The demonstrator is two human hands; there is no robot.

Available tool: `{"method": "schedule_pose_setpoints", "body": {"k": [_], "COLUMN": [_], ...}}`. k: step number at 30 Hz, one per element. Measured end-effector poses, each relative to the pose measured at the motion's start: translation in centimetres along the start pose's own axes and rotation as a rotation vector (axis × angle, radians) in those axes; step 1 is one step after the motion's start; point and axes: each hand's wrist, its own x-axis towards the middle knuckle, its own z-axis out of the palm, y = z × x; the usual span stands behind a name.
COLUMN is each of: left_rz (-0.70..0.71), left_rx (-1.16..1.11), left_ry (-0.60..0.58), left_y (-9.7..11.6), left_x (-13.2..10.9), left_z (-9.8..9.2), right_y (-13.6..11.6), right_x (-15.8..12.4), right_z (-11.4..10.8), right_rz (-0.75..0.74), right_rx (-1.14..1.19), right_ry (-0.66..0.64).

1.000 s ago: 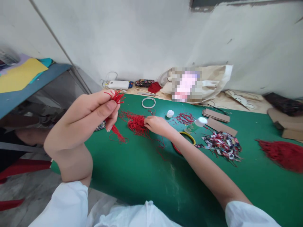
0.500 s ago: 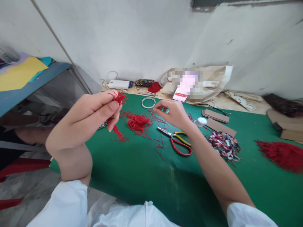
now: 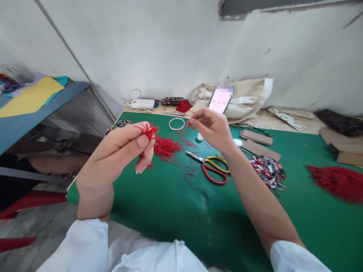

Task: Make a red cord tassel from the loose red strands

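Observation:
My left hand (image 3: 119,151) is closed around a red thread tassel (image 3: 150,130), whose short cut ends fan out above the thumb and forefinger. Its lower strands are mostly hidden behind the fingers. Over the table, my right hand (image 3: 211,126) pinches what looks like a thin dark red thread (image 3: 187,125) at its fingertips. Between the hands lies a loose heap of red thread (image 3: 167,148) on the green mat (image 3: 170,204). Scissors (image 3: 210,166) with one red and one yellow handle rest below my right hand, blades partly apart.
A white ring (image 3: 176,124) lies behind the heap. To the right are cardboard strips (image 3: 256,138), a pile of patterned scraps (image 3: 268,172) and a big red thread bundle (image 3: 337,183). A phone (image 3: 219,101) leans against a cream bag (image 3: 249,90). A person's leg (image 3: 53,166) shows at left.
My left hand has moved right with the tassel, now partly covering the red heap. My right hand has risen slightly, and a white lid beneath it has come into view.

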Motion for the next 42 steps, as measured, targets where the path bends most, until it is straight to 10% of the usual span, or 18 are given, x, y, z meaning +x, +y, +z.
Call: {"method": "schedule_pose_setpoints", "body": {"k": [7, 13, 18, 25, 33, 42], "left_rz": [-0.157, -0.397, -0.523, -0.661, -0.663, -0.719], "left_rx": [-0.669, -0.756, -0.745, -0.676, -0.379, -0.54], "left_ry": [-0.318, -0.082, -0.046, -0.153, -0.321, -0.292], "left_y": [-3.5, -13.3, -17.0, -17.8, -17.3, -17.1], "left_x": [-0.6, 0.3, -0.4, -1.4, -2.3, -1.8], "left_z": [3.3, 8.4, 8.9, 9.2, 8.9, 8.9], "right_y": [-2.4, -3.9, -0.2, 4.7, 4.7, 4.7], "right_x": [-0.6, -2.0, -6.6, -14.3, -14.8, -15.0], "right_z": [-0.7, -0.9, 0.1, 2.6, 2.5, 2.5], "right_rz": [-0.002, 0.065, 0.258, 0.316, 0.28, 0.211], "right_rx": [0.183, 0.112, 0.064, -0.102, -0.184, -0.242], "right_ry": [-0.049, -0.055, -0.146, -0.159, -0.219, -0.23]}}
